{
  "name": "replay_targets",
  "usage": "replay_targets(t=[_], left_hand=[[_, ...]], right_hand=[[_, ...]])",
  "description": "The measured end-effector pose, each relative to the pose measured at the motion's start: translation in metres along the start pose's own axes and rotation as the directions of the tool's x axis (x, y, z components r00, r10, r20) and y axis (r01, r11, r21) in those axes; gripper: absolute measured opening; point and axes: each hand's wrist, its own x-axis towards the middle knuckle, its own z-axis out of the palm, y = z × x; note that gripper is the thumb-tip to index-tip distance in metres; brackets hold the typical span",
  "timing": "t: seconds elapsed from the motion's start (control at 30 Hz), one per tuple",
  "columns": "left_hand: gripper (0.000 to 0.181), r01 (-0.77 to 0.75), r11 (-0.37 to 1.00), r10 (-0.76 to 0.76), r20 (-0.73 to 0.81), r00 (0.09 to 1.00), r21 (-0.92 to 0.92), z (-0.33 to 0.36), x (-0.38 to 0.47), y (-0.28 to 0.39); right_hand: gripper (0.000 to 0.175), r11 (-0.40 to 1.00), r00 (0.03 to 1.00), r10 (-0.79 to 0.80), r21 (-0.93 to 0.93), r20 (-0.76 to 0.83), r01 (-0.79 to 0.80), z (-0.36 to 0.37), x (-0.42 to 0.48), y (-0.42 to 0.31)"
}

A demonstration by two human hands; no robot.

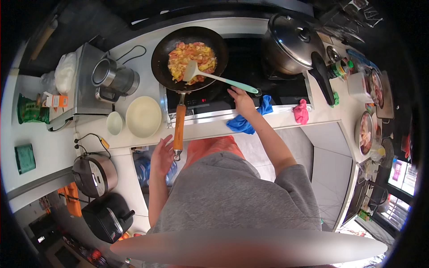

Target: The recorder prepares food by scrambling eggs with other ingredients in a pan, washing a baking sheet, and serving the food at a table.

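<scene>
Tomato-and-egg-like food (204, 55) lies in a dark wok (161, 67) at the left of the black cooktop (244, 57). A spatula (214, 77) with a pale head and mint-green handle rests in it, its handle reaching out over the rim. My right hand (243, 104) is just below that handle, over the cooktop's front, with nothing visibly in its grasp. Beside the wok's wooden handle (180, 124), near its lower end, my left hand (162, 155) has its fingers apart. Whether it touches the handle I cannot tell.
A lidded pressure cooker (291, 50) stands at the cooktop's right, its black handle pointing forward. Blue cloth (243, 124) and pink cloth (301, 112) lie along the front edge. Left of the wok are a cream bowl (143, 116), a small bowl (115, 123) and a glass kettle (119, 80).
</scene>
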Motion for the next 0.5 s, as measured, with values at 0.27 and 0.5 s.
replay_targets(t=[0.27,0.5], left_hand=[[0.047,-0.004,0.999,0.003,-0.045,0.999,-0.036,-0.011,-0.008,-0.002],[0.047,-0.008,0.998,0.004,-0.076,0.997,-0.054,0.001,-0.014,0.003]], right_hand=[[0.040,0.998,0.998,-0.040,-0.055,0.038,0.043,0.003,0.011,0.001],[0.038,0.998,0.997,-0.030,-0.061,0.065,0.034,0.006,0.015,0.003]])
